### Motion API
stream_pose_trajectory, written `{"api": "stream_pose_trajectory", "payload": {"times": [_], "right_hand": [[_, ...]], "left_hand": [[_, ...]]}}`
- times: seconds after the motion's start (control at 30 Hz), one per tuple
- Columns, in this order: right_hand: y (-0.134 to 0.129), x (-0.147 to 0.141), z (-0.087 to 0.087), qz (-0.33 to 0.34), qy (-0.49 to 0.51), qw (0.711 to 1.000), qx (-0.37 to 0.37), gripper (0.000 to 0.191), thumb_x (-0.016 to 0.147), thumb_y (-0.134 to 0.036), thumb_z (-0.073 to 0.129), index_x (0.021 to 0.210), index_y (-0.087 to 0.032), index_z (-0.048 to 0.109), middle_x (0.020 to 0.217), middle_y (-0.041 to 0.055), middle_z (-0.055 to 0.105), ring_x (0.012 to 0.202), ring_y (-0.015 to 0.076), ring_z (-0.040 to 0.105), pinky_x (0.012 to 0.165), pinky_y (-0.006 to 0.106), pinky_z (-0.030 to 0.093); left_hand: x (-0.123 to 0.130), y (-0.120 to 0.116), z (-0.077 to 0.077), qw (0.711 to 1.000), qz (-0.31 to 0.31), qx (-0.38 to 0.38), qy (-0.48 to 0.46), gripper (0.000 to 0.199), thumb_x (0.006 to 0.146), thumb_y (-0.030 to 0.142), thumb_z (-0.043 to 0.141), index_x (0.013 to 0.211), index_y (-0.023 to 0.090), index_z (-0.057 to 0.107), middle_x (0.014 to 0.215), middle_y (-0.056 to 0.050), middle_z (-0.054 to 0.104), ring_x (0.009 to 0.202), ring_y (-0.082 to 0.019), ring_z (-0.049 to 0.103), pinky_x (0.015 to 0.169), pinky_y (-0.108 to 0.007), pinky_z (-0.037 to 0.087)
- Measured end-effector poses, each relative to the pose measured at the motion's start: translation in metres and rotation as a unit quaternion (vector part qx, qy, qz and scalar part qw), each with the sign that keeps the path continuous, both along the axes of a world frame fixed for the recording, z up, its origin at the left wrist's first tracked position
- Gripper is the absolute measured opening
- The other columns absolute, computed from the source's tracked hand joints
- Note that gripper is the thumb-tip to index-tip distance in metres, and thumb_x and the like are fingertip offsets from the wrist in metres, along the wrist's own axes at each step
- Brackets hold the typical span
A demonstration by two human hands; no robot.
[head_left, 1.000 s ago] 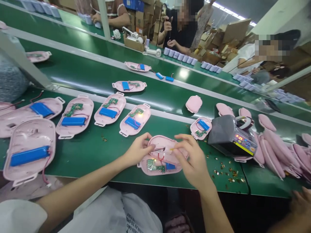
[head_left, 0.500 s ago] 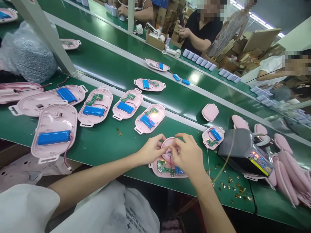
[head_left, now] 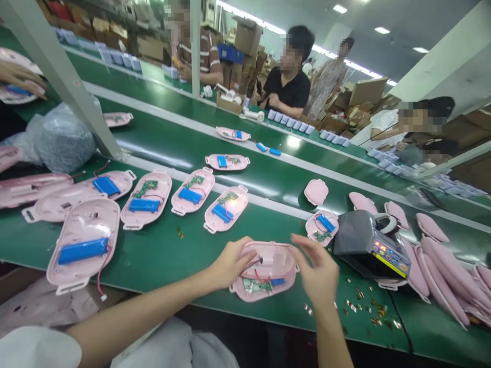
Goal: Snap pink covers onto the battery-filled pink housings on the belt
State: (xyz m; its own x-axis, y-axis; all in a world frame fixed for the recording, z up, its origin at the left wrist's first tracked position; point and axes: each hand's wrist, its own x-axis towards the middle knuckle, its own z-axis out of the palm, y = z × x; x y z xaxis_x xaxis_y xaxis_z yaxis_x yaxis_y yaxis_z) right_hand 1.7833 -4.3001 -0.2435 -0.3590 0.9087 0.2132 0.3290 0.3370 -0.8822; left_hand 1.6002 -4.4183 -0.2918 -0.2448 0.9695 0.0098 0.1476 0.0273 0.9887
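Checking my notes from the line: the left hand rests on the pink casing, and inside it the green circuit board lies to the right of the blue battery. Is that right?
Not quite: the head view shows the green circuit board to the left of the blue battery. The rest stands: the left hand rests on the pink casing.

A green conveyor belt (head_left: 161, 266) carries pink shells (head_left: 146, 199) and gold scraps (head_left: 378, 314).

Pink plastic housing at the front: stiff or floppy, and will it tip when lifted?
The pink plastic housing looks like a rigid moulded shell, so likely stiff, not floppy. The blue battery sits off-centre, so it may tip that way if lifted. The loose red wires could snag.
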Motion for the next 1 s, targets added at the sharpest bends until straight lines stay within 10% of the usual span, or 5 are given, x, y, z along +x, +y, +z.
{"api": "stream_pose_trajectory", "payload": {"times": [0.1, 0.33, 0.5, 0.73, 1.0], "right_hand": [[0.002, 0.050, -0.025, -0.171, 0.216, 0.944, -0.183, 0.041, 0.063, -0.057, 0.079, 0.074, -0.021, 0.060, 0.069, -0.0009, 0.062, 0.066, 0.0166, 0.061, 0.072, 0.037, 0.061], [-0.014, 0.116, -0.072, -0.160, 0.143, 0.896, -0.390, 0.052, 0.048, -0.057, 0.089, 0.074, -0.017, 0.066, 0.077, 0.0042, 0.066, 0.075, 0.0190, 0.064, 0.063, 0.029, 0.060], [-0.028, 0.115, -0.060, -0.200, 0.112, 0.929, -0.290, 0.056, 0.046, -0.057, 0.087, 0.080, -0.018, 0.067, 0.121, 0.0129, 0.064, 0.112, 0.0354, 0.060, 0.054, 0.029, 0.059], [-0.022, 0.126, -0.054, -0.199, 0.245, 0.911, -0.266, 0.045, 0.054, -0.042, 0.090, 0.081, -0.018, 0.063, 0.131, 0.0137, 0.060, 0.106, 0.0353, 0.067, 0.040, 0.018, 0.048], [0.010, 0.131, -0.051, -0.193, 0.395, 0.838, -0.323, 0.052, 0.054, -0.046, 0.088, 0.097, -0.026, 0.068, 0.106, 0.0054, 0.070, 0.093, 0.0233, 0.070, 0.085, 0.040, 0.062]], "left_hand": [[-0.006, -0.004, 0.002, 0.989, -0.093, 0.067, 0.090, 0.031, 0.099, 0.029, 0.038, 0.117, 0.018, 0.061, 0.114, -0.009, 0.072, 0.100, -0.021, 0.068, 0.085, -0.029, 0.052], [-0.011, -0.002, 0.036, 0.881, -0.334, 0.007, 0.335, 0.066, 0.075, 0.035, 0.074, 0.137, 0.028, 0.052, 0.163, -0.015, 0.022, 0.145, -0.044, 0.029, 0.114, -0.062, 0.028], [0.019, 0.031, 0.048, 0.906, -0.215, -0.132, 0.340, 0.068, 0.064, 0.047, 0.080, 0.121, 0.020, 0.054, 0.133, -0.020, 0.057, 0.114, -0.039, 0.061, 0.087, -0.046, 0.052], [0.008, 0.076, 0.079, 0.931, -0.201, -0.176, 0.248, 0.044, 0.049, 0.044, 0.083, 0.081, 0.018, 0.068, 0.081, -0.007, 0.071, 0.071, -0.028, 0.067, 0.049, -0.027, 0.044], [-0.043, 0.259, 0.093, 0.957, 0.047, -0.182, 0.219, 0.064, 0.074, 0.045, 0.075, 0.120, 0.002, 0.063, 0.119, -0.021, 0.069, 0.099, -0.030, 0.070, 0.072, -0.030, 0.054]]}}
